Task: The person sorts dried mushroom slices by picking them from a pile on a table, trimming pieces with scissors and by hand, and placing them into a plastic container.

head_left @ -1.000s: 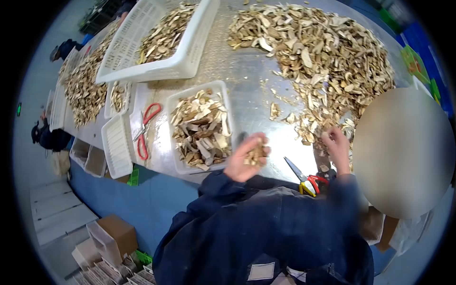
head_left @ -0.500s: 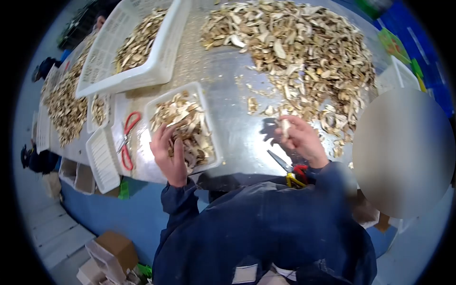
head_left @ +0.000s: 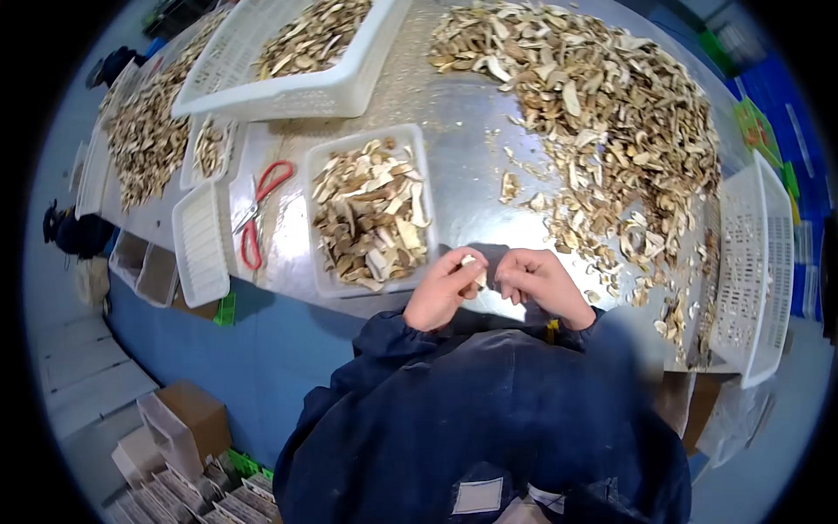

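Observation:
My left hand is closed around a pale mushroom slice, just right of the white tray of mushroom pieces. Close beside it, my right hand has its fingers pressed together; whatever they hold is too small to make out. A large pile of dried mushroom slices spreads over the metal table beyond my right hand. Of the yellow-handled scissors, only a bit of handle shows by my right wrist.
Red-handled scissors lie left of the tray, near an upturned white tray. A large white basket with slices stands behind. Another basket is at the right edge. People are at the far left.
My left hand has come away from the tray and now holds a slice. Both hands have drawn together near the table's front edge. The round blurred patch at the right is gone.

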Motion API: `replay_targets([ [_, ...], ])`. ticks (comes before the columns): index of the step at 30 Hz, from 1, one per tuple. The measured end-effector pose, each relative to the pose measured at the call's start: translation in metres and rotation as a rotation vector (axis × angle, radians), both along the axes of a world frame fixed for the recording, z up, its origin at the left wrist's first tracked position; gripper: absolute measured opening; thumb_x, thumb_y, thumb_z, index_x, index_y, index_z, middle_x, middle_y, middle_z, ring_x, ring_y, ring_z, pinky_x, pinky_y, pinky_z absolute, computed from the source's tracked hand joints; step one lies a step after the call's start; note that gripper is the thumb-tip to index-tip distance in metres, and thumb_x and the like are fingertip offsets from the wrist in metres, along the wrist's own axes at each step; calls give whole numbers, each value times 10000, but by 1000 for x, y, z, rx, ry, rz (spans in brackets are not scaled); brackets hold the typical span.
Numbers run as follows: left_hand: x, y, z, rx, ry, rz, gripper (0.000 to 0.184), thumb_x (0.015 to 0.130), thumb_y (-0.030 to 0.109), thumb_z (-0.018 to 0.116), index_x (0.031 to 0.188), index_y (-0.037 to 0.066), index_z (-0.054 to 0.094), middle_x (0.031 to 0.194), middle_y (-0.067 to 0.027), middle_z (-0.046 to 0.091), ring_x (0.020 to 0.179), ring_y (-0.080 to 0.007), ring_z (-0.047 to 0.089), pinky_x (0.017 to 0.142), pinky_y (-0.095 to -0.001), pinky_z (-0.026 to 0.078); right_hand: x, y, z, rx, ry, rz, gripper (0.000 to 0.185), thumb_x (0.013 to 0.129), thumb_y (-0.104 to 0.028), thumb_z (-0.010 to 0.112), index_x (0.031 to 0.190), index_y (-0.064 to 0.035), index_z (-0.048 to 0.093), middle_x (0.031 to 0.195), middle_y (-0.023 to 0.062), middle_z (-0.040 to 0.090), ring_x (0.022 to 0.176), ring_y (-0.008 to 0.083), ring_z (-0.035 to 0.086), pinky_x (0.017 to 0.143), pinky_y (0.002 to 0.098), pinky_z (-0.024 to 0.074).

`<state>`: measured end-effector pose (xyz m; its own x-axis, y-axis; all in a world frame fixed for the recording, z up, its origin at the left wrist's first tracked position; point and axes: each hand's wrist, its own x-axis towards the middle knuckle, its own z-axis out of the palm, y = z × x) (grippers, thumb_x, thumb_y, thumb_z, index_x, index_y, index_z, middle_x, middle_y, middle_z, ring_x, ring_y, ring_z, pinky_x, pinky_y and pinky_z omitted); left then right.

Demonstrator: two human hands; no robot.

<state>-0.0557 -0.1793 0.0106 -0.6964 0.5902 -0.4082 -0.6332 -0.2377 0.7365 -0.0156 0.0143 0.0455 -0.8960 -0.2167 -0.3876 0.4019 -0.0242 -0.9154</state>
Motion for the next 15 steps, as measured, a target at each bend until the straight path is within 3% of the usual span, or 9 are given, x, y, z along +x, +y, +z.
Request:
replay_targets([
  [1,-3,-13,4,-175,136,39,105,906,134,562,950,45,596,762,10,526,622,-48,447,552,-209,355,-7,-1,-5,-21,-19,1,127,899,-118,556,900,-8,618,667,14,625,546,49,548,501,193,420],
  [3,-13,-46,20,-461,468,97,114,869,85,587,976,57,612,799,14,524,617,-50,438,544,-195,350,-22,-12,-12,515,323,-33,216,895,-142,549,1031,10,619,684,50,628,570,104,596,539,240,463],
  [4,-15,-60,2,-509,668,241,191,834,19,602,1022,52,618,830,16,535,630,-51,449,571,-184,377,-29,-16,-21,561,359,-45,229,891,-176,560,1011,11,619,671,63,624,554,116,597,526,249,463],
  [5,-18,-69,8,-528,650,247,226,823,1,604,1045,44,614,833,16,539,628,-52,450,583,-180,382,-36,-23,-30,609,396,-60,249,887,-210,571,992,11,618,658,75,620,538,129,598,513,258,463],
  [7,-23,-79,28,-563,617,258,296,802,-36,610,1091,27,608,840,16,546,626,-54,452,605,-173,392,-51,-45,-21,313,49,28,289,869,-265,602,895,23,614,628,88,612,486,133,581,474,268,448],
  [9,-24,-89,33,-585,690,392,303,819,-15,601,1120,20,597,851,5,551,645,-52,460,617,-171,396,-55,-67,-43,309,74,15,296,857,-244,606,723,16,566,578,93,583,455,134,569,447,265,439],
  [11,-25,-101,38,-614,708,523,305,835,3,590,1141,12,588,855,-1,550,660,-50,461,620,-172,393,-53,-79,-66,448,286,-46,237,842,-202,599,732,-4,530,551,94,557,445,139,555,433,274,440],
  [15,-19,-130,52,-619,689,725,271,885,77,541,1137,-12,579,873,-4,551,692,-54,452,606,-186,367,-46,-73,-48,186,66,-143,169,809,-152,592,763,-26,489,591,75,544,482,143,552,416,288,437],
])
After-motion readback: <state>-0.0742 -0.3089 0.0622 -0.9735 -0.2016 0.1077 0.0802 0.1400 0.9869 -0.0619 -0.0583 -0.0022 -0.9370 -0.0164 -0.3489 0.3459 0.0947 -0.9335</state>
